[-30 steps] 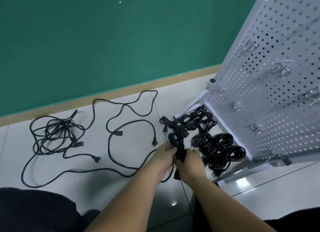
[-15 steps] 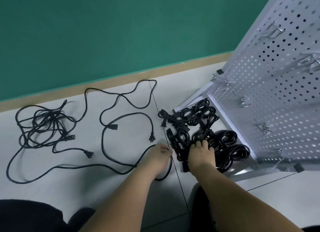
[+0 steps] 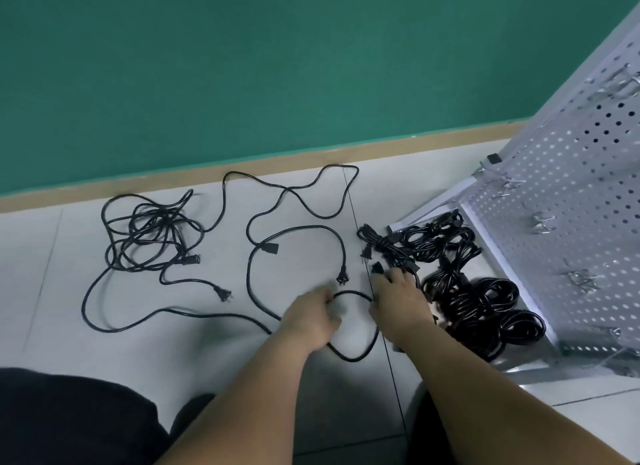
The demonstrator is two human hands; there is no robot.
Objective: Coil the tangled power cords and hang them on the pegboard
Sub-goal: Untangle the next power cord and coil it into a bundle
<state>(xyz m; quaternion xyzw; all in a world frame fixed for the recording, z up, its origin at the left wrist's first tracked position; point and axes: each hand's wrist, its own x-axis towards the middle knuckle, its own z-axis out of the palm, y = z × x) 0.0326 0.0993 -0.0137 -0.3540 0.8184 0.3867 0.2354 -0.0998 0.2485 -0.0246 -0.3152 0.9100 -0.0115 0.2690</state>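
Several coiled cords (image 3: 485, 301) lie on the floor at the foot of the pegboard (image 3: 554, 229), none hung; your left hand (image 3: 311, 315) pinches a loose cord (image 3: 351, 359); your right hand (image 3: 398, 301) rests on the coils, grip indiscernible; a tangled heap (image 3: 152, 236) remains untouched.
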